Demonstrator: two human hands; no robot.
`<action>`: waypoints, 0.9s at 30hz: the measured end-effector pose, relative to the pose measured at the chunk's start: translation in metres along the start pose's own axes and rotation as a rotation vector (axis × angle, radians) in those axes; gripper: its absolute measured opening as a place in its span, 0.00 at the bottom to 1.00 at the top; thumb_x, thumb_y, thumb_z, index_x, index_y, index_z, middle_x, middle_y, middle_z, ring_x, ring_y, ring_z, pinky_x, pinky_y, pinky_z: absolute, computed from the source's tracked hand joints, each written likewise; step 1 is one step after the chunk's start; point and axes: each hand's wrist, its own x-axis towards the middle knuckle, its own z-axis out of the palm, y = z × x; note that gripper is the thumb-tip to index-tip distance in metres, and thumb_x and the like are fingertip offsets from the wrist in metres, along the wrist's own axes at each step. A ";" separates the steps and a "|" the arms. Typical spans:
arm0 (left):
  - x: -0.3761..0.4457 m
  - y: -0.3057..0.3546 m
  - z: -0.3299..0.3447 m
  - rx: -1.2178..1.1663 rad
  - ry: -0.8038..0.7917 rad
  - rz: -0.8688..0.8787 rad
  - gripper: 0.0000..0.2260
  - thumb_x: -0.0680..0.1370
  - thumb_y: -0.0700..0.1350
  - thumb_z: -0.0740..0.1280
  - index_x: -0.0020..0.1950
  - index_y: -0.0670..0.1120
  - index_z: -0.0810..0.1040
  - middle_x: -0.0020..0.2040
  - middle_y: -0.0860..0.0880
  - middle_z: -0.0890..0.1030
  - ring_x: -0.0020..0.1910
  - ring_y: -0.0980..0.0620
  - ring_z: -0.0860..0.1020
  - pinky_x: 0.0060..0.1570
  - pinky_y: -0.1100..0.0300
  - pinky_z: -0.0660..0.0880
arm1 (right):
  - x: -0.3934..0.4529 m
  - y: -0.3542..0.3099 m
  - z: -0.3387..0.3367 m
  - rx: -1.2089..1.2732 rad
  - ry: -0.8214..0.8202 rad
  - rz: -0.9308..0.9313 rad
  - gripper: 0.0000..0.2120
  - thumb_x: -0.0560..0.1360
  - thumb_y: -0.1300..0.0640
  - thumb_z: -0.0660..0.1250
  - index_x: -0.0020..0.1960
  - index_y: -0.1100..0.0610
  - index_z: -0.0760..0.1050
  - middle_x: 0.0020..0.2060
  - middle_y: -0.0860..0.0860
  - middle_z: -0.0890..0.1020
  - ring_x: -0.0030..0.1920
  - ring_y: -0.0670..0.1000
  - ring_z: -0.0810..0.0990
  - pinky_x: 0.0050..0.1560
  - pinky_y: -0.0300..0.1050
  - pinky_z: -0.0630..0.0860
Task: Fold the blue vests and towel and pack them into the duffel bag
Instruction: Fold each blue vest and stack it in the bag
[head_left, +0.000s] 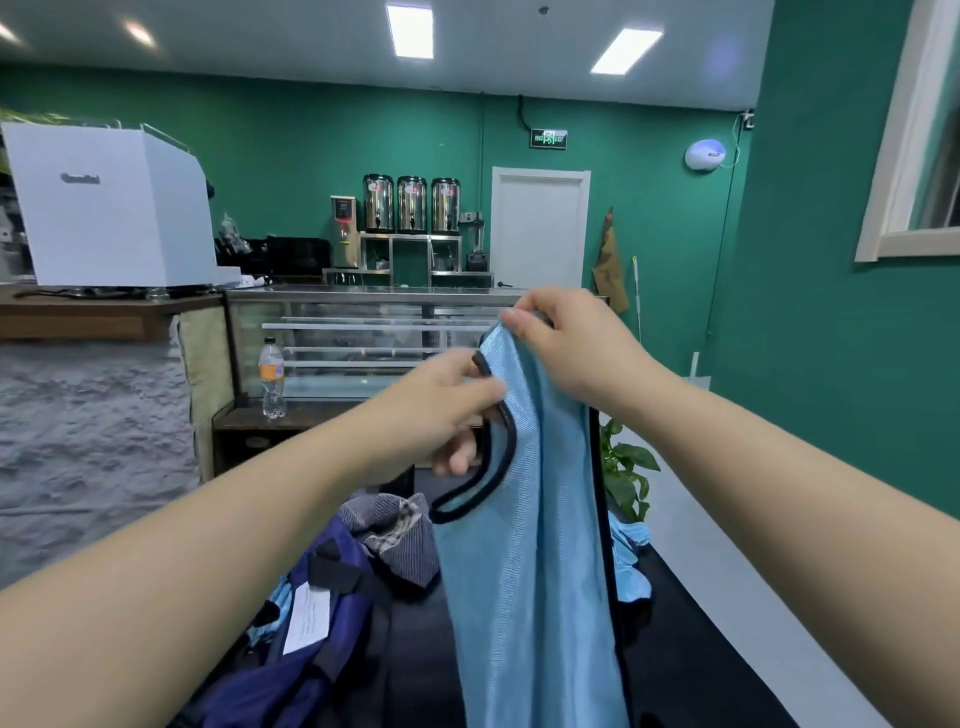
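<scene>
A light blue mesh vest (524, 571) with black trim hangs in the air over the black table (691, 649). My right hand (566, 343) pinches its top shoulder strap. My left hand (447, 410) grips the black edging of the arm opening just below. A navy duffel bag (291, 670) with a white tag lies open at the lower left, some blue fabric showing inside it. A striped grey towel (400, 535) is bunched behind the bag. More blue vest fabric (631, 556) lies on the table to the right, partly hidden by the held vest.
A plastic bottle (271, 378) with an orange label stands on a low wooden shelf ahead. Behind it is a glass display counter (363, 332). A green potted plant (626, 467) sits past the table's far right corner.
</scene>
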 end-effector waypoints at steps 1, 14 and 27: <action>-0.002 -0.009 0.003 0.050 -0.097 -0.027 0.05 0.81 0.42 0.61 0.56 0.43 0.68 0.40 0.45 0.78 0.18 0.54 0.69 0.19 0.67 0.61 | 0.000 0.002 0.000 -0.003 0.003 0.007 0.12 0.81 0.50 0.60 0.44 0.55 0.74 0.29 0.46 0.69 0.29 0.43 0.66 0.28 0.36 0.60; -0.044 -0.034 -0.032 1.200 -0.311 0.290 0.23 0.75 0.67 0.54 0.48 0.51 0.76 0.44 0.55 0.77 0.44 0.56 0.76 0.47 0.59 0.71 | -0.019 0.044 -0.040 0.028 0.126 0.192 0.12 0.81 0.51 0.60 0.47 0.58 0.76 0.37 0.50 0.77 0.33 0.45 0.70 0.32 0.39 0.65; -0.039 -0.023 -0.040 0.609 -0.089 0.362 0.17 0.67 0.67 0.65 0.44 0.56 0.79 0.40 0.55 0.80 0.40 0.56 0.77 0.41 0.63 0.73 | -0.002 0.050 -0.056 0.138 0.185 0.174 0.13 0.80 0.49 0.61 0.45 0.56 0.76 0.39 0.51 0.78 0.36 0.48 0.72 0.35 0.40 0.69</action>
